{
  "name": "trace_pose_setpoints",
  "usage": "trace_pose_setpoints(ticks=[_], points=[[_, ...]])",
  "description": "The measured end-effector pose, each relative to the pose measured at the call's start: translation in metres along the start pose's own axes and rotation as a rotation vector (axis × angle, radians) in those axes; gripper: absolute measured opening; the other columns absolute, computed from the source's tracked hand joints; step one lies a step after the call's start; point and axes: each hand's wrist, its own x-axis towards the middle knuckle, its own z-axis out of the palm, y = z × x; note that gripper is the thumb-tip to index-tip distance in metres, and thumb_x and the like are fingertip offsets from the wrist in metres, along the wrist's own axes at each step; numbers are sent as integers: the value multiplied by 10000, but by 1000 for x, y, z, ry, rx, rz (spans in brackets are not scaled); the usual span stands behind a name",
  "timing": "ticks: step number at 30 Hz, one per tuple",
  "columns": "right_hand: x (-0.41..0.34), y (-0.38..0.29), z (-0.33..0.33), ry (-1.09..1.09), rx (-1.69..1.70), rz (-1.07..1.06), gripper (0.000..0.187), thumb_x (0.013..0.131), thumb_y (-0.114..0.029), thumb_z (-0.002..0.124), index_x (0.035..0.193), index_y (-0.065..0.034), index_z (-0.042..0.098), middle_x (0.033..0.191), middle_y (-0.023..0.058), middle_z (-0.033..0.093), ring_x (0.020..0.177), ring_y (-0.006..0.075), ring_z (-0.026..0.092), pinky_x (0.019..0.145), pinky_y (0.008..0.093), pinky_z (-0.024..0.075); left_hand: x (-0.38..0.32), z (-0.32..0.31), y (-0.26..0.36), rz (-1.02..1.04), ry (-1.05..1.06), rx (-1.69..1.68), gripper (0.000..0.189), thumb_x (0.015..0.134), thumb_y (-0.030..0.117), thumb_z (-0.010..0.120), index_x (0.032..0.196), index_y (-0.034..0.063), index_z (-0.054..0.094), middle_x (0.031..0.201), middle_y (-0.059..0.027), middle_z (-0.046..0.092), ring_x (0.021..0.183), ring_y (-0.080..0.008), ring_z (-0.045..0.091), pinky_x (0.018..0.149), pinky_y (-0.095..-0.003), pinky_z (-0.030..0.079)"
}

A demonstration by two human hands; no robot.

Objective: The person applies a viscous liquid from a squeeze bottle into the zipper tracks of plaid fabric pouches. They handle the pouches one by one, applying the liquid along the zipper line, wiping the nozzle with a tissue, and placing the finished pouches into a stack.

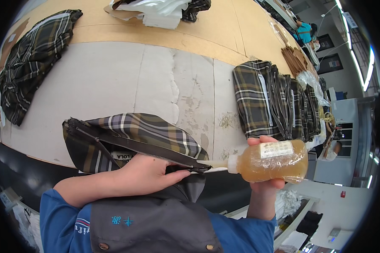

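Observation:
A plaid fabric pouch (152, 129) with a partly opened dark zipper (96, 139) lies at the table's near edge. My left hand (152, 170) reaches into the zipper opening, its thumb outside along the lower zipper edge; the fingers are hidden inside. My right hand (266, 161) grips a clear plastic squeeze bottle (278, 163) of amber liquid, tilted on its side. The bottle's narrow nozzle (219, 163) touches or nearly touches the zipper's right end. Tape and a label with writing wrap the bottle.
A row of folded plaid pieces (253, 98) stands at the right, beside brown paper pieces (294, 60) and clear plastic. Another plaid piece (38, 60) lies at the far left. White wrapping (163, 14) sits at the far edge. Other people are in the background.

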Motion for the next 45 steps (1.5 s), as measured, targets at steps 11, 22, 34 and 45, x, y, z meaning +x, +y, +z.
trace_pose_setpoints(ticks=[11,22,34,45], points=[[2,6,-5,-51,63,14,1066,510,-660,723,1232,51,395,1136,203,540,1078,250,544,850,333,504,1,2,-4,33,16,62,267,834,239,603,1000,34,643,926,-112,632,871,-250,596,757,-324,464],[2,3,-7,-48,107,-53,1060,499,-646,736,1215,64,409,1145,221,536,1053,258,567,848,337,512,2,3,-4,60,34,68,264,839,236,595,1008,37,638,933,-109,634,867,-246,597,763,-323,463],[3,2,-10,-83,111,-55,1039,575,-595,732,1267,79,349,1181,224,495,1053,305,559,851,360,516,2,3,-6,22,35,28,265,837,239,595,989,28,649,900,-123,645,830,-252,615,727,-321,475],[-20,-33,-17,-241,79,-273,952,531,-475,836,1201,41,399,1081,240,522,983,296,551,833,342,476,21,-30,21,-93,-242,-32,282,815,207,598,953,-36,631,815,-136,664,754,-218,645,702,-283,496]])
